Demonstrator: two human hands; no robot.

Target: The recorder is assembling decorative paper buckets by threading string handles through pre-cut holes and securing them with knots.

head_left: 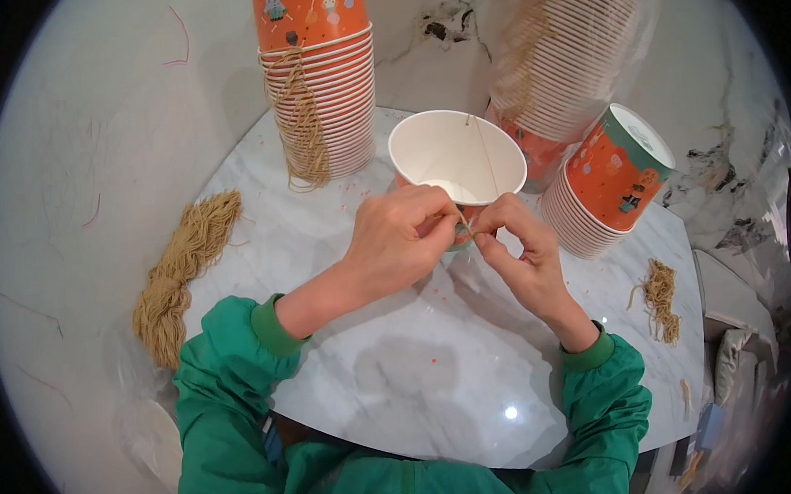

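Just in front of a white-lined paper cup (435,152), both my hands pinch a thin tan string (465,224). My left hand (399,234) is closed on it from the left, with thumb and forefinger together. From the right, my right hand (528,254) grips it between thumb and fingertip. The cup stands upright, its mouth tilted toward me in view, and its lower front is partly behind my hands. A strand of string runs down the inside of the cup from its far rim.
A tall stack of orange cups (343,104) at the back left has loose string draped over it. Further right are a plastic-wrapped stack (572,54) and a shorter inverted stack (600,181). String bundles lie at the left edge (189,269) and right side (660,302) of the marble table (401,370).
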